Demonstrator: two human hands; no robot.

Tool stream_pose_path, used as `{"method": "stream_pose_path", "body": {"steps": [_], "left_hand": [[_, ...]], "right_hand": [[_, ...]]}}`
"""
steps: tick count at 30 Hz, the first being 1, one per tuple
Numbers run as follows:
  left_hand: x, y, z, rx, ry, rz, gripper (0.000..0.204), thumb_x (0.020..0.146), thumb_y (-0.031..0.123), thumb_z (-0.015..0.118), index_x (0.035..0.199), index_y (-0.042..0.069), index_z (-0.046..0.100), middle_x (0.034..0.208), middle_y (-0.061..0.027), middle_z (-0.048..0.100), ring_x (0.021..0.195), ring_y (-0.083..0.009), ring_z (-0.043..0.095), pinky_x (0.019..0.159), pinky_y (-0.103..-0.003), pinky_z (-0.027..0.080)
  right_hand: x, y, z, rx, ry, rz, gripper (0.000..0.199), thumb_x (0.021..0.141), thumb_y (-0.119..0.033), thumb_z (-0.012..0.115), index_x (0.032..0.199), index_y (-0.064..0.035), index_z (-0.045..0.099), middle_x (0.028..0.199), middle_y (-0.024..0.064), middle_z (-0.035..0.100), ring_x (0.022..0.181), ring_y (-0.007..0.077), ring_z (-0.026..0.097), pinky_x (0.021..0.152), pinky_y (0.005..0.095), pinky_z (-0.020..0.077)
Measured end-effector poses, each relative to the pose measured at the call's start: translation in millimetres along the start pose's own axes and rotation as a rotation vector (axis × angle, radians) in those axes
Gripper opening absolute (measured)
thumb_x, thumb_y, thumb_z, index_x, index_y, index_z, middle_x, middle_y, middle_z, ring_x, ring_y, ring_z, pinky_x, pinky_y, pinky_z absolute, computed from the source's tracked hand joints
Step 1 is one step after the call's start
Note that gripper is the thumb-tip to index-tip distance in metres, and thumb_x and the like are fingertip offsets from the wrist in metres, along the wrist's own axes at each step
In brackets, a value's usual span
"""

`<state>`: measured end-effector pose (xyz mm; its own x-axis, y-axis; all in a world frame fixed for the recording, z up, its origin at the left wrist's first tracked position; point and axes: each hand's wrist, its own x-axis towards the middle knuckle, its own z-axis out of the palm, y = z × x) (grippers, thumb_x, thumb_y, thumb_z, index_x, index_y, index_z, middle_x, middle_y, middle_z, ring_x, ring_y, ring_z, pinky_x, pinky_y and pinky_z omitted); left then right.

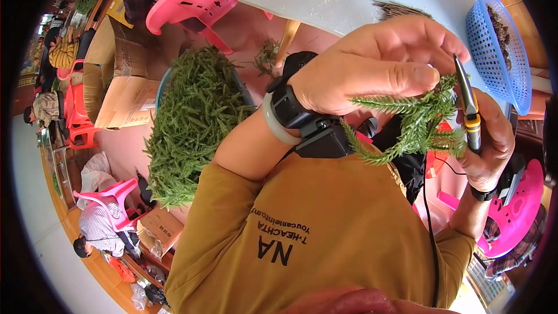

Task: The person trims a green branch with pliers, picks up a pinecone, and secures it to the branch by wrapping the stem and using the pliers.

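Observation:
My left hand [386,61] has its fingers curled and its thumb laid along the top of a green artificial pine sprig [415,119]; the exact grip point is partly hidden. The sprig's needled branches hang below that hand, spreading left in front of my chest. In my right hand [491,139] is a pair of pliers [472,128] with yellow and black handles, jaws pointing up. Their narrow tip comes close to the left fingertips. The sprig's lower right side reaches the right fingers, and whether they hold it too is unclear.
A pale table [343,9] bears brown stems [401,9] and a blue perforated basket [491,52] with brown contents. Left of me, a tub is heaped with green sprigs [195,122]. Around stand pink chairs [197,0], a cardboard box [125,93] and other seated people [104,227].

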<state>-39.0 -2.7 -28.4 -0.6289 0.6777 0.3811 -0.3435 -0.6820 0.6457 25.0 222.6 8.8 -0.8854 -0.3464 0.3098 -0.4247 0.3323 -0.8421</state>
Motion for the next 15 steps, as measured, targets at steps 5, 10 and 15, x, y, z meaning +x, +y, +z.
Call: {"method": "stream_pose_path", "body": {"steps": [5,10,15], "left_hand": [[-1,1,-3,-0.005,0.010,-0.040,0.034,0.088,0.019,0.056,0.116,0.001,0.047,0.099,-0.0067,0.057,0.085,-0.0086,0.055,0.071,-0.022,0.045],[-3,-5,-8,-0.049,-0.069,-0.072,0.049,0.087,0.032,0.054,0.118,-0.004,0.042,0.104,-0.0134,0.054,0.087,-0.0182,0.056,0.072,-0.027,0.046],[1,-17,-6,-0.039,-0.023,0.041,0.043,0.090,0.035,0.049,0.111,-0.002,0.048,0.094,-0.0132,0.060,0.079,-0.0179,0.058,0.067,-0.028,0.047]], "right_hand": [[0,1,-2,-0.138,-0.019,0.024,0.053,0.062,0.004,0.070,0.112,0.0056,0.054,0.103,0.0105,0.058,0.093,0.0159,0.055,0.083,0.0272,0.0423],[-2,1,-1,-0.084,0.025,-0.006,0.053,0.061,0.003,0.070,0.111,0.0046,0.054,0.103,0.0102,0.058,0.092,0.0150,0.055,0.082,0.0265,0.0425],[-2,3,1,-0.160,0.026,0.016,0.053,0.060,0.004,0.069,0.111,0.0038,0.055,0.102,0.0103,0.059,0.090,0.0137,0.055,0.079,0.0250,0.0430]]}}
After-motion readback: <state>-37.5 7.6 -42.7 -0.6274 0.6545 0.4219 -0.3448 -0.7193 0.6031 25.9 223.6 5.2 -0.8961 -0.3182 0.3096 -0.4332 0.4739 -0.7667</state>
